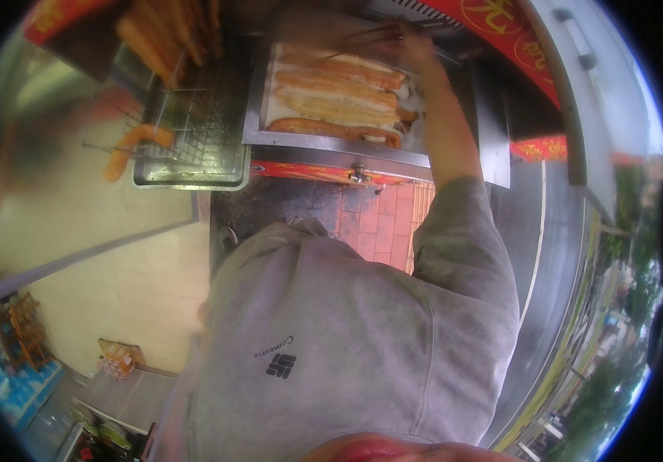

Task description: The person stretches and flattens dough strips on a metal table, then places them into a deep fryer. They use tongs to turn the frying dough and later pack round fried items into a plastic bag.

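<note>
Reaching over the far side of a square metal fryer (337, 140), my right hand (409, 40) is shut on long thin chopsticks (360, 41), blurred by motion. Their tips are over the rearmost fried dough stick and cannot be made out clearly. Several golden dough sticks (337, 99) lie side by side in pale, foaming oil. The nearest dough stick (331, 126) is browner and lies along the front wall. My left hand is out of view.
Left of the fryer, a wire rack (193, 136) stands over a metal tray (193, 186). Several dough sticks (164, 40) lean in it, and a bent one (135, 144) hangs over its side. A valve (358, 173) protrudes from the fryer's front. A road (531, 248) runs to the right.
</note>
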A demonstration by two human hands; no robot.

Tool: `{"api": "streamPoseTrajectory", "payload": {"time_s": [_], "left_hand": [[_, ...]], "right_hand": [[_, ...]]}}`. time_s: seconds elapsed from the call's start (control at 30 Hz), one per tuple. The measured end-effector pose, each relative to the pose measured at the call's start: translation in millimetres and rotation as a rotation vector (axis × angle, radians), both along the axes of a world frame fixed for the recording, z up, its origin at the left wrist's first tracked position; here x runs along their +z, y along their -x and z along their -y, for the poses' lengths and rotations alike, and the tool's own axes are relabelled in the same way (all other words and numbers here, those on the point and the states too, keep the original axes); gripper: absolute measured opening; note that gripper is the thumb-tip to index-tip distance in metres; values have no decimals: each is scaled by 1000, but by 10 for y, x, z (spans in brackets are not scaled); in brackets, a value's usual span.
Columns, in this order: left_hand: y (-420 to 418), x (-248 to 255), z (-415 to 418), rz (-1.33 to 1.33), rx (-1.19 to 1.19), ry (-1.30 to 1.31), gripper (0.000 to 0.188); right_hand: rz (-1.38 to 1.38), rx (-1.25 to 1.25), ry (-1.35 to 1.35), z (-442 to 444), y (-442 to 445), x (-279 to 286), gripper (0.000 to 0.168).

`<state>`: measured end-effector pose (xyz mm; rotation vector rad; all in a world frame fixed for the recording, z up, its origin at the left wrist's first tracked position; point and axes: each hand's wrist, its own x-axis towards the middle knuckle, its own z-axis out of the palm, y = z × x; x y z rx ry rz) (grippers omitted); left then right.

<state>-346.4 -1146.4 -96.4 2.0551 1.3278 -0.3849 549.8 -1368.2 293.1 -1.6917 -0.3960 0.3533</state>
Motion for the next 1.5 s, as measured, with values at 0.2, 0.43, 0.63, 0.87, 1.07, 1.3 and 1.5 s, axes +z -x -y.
{"api": "streamPoseTrajectory", "payload": {"time_s": [0.2, 0.43, 0.63, 0.87, 1.07, 1.3, 1.5], "left_hand": [[-79, -68, -134, 28, -25, 33, 31], [-306, -67, -492, 143, 77, 81, 32], [-780, 313, -849, -117, -392, -61, 33], [-884, 228, -907, -203, -437, 2, 35], [-365, -357, -1023, -20, -261, 50, 32], [-947, 517, -887, -293, -628, -65, 31], [-1036, 707, -878, -258, -618, -153, 35]], "right_hand": [[73, -176, -24, 831, 297, 72, 33], [354, -331, 232, 1129, 657, -240, 34], [464, -384, 238, 1200, 1030, -344, 25], [38, -287, -117, 1391, 1528, 227, 32], [19, -183, 5, 1431, 1927, 440, 34], [-94, -106, 57, 1405, 2014, 198, 33], [-107, -246, -112, 1696, 1409, 85, 33]]}}
